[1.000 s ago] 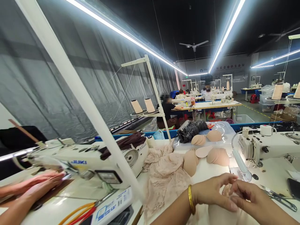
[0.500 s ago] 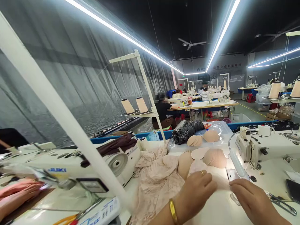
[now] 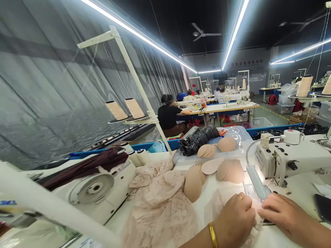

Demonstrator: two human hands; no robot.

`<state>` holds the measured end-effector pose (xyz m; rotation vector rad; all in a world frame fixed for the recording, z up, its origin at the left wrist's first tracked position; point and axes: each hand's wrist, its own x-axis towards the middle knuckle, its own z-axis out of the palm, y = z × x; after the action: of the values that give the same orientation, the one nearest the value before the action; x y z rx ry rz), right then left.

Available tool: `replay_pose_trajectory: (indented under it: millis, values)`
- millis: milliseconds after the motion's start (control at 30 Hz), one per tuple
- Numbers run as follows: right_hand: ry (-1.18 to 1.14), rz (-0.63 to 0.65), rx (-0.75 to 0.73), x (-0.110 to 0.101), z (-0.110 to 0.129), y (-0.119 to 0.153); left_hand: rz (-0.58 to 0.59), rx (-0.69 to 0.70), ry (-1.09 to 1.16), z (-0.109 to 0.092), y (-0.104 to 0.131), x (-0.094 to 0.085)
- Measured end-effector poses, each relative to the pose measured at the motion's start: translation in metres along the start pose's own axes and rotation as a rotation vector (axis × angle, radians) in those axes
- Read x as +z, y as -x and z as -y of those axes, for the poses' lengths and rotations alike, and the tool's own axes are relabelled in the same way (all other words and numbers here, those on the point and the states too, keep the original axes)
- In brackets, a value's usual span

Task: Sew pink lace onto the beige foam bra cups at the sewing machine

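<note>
My left hand [image 3: 239, 217], with a gold ring and bracelet, is closed on sheer pale lace fabric [image 3: 216, 203] in front of the sewing machine [image 3: 292, 158]. Fingers bent, my right hand [image 3: 281, 213] lies beside it at the needle area, on the right edge of the fabric; what is between its fingertips is hidden. Beige cup pads [image 3: 230, 171] lie stacked behind my left hand, with another pad [image 3: 192, 184] further left. A heap of pale pink lace [image 3: 160, 193] spreads left of the hands.
A clear plastic lid [image 3: 243, 137] behind bears a black plastic bundle [image 3: 199, 139] and more pads. A thread stand [image 3: 137, 79] with two cones rises at the left. A phone [image 3: 322, 206] lies at the right edge. A person in black [image 3: 168, 117] sits beyond.
The view has turned and shifted. My left hand has moved right with the lace, closer to my right hand and the machine's needle area. Scissors near my right hand are now hidden.
</note>
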<state>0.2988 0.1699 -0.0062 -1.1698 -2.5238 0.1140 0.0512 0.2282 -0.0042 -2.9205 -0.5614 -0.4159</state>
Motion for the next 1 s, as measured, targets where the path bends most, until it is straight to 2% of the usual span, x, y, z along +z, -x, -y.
replay_pose_trajectory:
  millis: [100,200,433,600,767,867,1000]
  values:
    - [0.045,0.065,-0.001,-0.004,0.003,0.003,-0.043,0.009,0.029,0.0,0.006,0.001]
    - [0.033,0.075,-0.028,-0.004,0.003,0.005,-0.06,0.01,0.033,-0.002,0.006,-0.004]
    - [-0.025,0.104,-0.037,-0.004,0.003,0.007,-0.045,-0.035,0.08,-0.006,0.002,-0.012]
    - [-0.068,0.124,-0.014,-0.006,0.003,0.007,-0.126,0.044,0.005,-0.005,0.001,-0.008]
    - [-0.136,0.099,0.035,-0.003,0.0,0.007,-0.167,0.053,0.027,-0.003,0.0,-0.002]
    - [-0.069,0.072,0.035,-0.001,-0.002,0.005,-0.201,0.067,0.074,-0.002,-0.003,0.003]
    - [0.042,-0.038,0.015,0.003,-0.006,0.004,-0.179,0.053,0.086,0.004,-0.011,0.009]
